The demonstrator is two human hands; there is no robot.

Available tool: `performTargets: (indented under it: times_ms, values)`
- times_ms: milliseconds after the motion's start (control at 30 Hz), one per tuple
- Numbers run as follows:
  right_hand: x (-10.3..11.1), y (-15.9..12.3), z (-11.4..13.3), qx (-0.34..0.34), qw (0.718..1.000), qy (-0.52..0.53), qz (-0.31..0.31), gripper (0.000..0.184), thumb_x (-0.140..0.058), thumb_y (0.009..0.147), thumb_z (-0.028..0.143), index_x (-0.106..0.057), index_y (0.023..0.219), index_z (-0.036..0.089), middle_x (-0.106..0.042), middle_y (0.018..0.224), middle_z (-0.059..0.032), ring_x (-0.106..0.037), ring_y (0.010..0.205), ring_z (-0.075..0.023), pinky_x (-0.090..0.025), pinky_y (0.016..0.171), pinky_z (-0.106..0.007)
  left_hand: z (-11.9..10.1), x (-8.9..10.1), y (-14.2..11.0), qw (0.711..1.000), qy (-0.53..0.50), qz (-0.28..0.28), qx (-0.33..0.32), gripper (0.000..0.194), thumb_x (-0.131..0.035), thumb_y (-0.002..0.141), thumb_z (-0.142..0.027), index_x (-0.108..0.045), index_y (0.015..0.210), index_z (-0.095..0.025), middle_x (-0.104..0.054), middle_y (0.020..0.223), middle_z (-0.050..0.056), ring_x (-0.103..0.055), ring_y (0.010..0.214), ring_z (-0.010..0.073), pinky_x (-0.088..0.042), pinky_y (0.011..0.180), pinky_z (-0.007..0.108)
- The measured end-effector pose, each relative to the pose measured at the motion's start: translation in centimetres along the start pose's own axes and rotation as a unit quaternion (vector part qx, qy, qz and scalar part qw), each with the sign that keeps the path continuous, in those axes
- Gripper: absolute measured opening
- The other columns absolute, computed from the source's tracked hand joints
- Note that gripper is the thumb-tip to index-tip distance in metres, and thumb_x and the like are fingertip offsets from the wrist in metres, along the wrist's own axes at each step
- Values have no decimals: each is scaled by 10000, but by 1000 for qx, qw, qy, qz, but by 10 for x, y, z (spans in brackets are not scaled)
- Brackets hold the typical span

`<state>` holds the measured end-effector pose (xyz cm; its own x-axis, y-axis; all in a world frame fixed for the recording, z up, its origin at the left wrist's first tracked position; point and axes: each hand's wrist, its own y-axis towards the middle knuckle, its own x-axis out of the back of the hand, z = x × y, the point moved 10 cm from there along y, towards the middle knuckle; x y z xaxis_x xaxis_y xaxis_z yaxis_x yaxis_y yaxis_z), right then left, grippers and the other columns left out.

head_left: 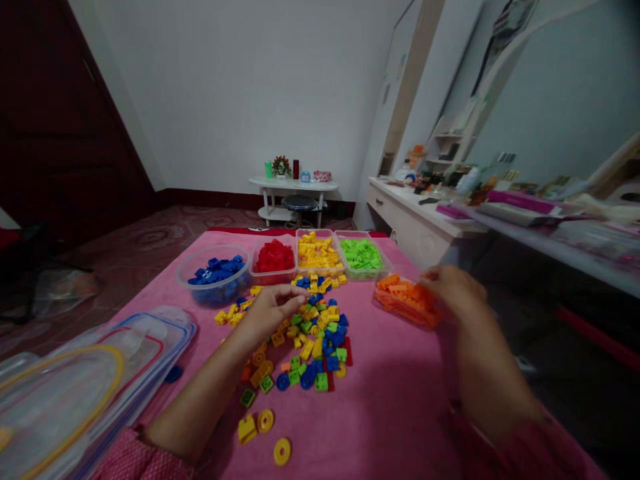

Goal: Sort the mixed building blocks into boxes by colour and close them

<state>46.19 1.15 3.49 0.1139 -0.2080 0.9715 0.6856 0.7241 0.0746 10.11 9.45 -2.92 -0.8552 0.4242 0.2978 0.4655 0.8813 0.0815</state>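
A mixed heap of building bricks (305, 333) in yellow, blue, green and orange lies on the pink cloth. Over its upper left part is my left hand (277, 308), its fingers curled and the thumb close to the fingertips. Anything pinched there is too small to name. At the right, my right hand (453, 288) is smeared by motion beside the clear box of orange bricks (405, 300), covering its right end. Behind the heap stand a round tub of blue bricks (216, 273) and boxes of red bricks (274, 257), yellow bricks (317, 252) and green bricks (361, 255).
Stacked clear lids (100, 373) with coloured rims lie at the table's left. Loose yellow wheel pieces (282, 451) rest near the front edge. To the right is a white dresser (415, 210) crowded with items. A stool (299, 203) stands beyond the table.
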Motion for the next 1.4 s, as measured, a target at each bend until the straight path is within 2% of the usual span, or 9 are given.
performTargets:
  times_ms: [167,300,433,600,800,933,1000,1167,1400]
  values:
    - [1,-22,57,137,990,24,-24,216,-613,743,366,-736,861,233,-698,850,-85,-622,766,-231,-375,603,-302,5,-32,-10,990,56,129,-9,333,-662,719,-327,-684,996,-143,-674,870,46,-576,704,131,-441,634,227]
    - [-29,-82,133,356,923,93,116,111,-625,704,212,-711,774,215,-682,737,-18,-590,663,-154,-364,570,-247,-10,-66,-35,944,173,263,-93,455,-773,617,-321,-688,1050,-210,-642,920,33,-572,772,151,-436,673,226]
    - [-61,-144,167,459,865,64,193,194,-726,609,213,-701,801,228,-672,766,-9,-560,648,-145,-327,542,-246,-18,-77,-45,915,273,263,-140,491,-814,556,-281,-696,1033,-270,-623,1010,32,-576,871,184,-432,746,243]
    - [-88,-163,177,472,852,35,221,196,-758,590,233,-689,774,233,-662,766,-4,-564,685,-157,-307,540,-247,-11,-70,-40,904,339,229,-126,281,-704,624,-199,-724,898,-256,-645,987,26,-587,854,179,-425,714,234]
    - [-76,-125,157,405,900,-39,158,102,-629,671,160,-674,759,187,-672,776,-47,-581,686,-170,-310,546,-252,0,-34,-25,891,413,175,-66,277,-561,659,-112,-733,826,-251,-684,868,15,-604,790,172,-415,674,242]
    - [-76,-104,141,340,918,-128,161,172,-561,690,130,-689,791,187,-698,864,-80,-624,769,-206,-332,561,-254,-23,-20,-21,892,440,69,-72,297,-506,737,-113,-727,895,-230,-665,970,47,-598,865,191,-432,733,278]
    - [-76,-98,138,327,921,-138,162,202,-553,697,136,-698,826,193,-705,904,-82,-633,807,-213,-348,573,-252,-42,-37,-29,892,425,69,-137,287,-496,778,-125,-710,946,-217,-651,987,52,-576,914,189,-429,793,288]
    - [-82,-106,139,360,901,-118,211,187,-645,638,160,-728,792,226,-725,834,-35,-645,769,-191,-372,569,-230,-51,-108,-67,848,374,254,-276,208,-635,715,-144,-719,860,-267,-618,1016,7,-510,977,177,-404,853,278]
    - [-103,-128,147,360,880,-107,290,112,-734,573,238,-713,665,178,-697,644,-47,-636,598,-185,-394,508,-234,-40,-107,-65,851,408,211,-256,137,-716,687,-187,-741,789,-274,-550,1086,39,-443,1056,233,-388,851,338]
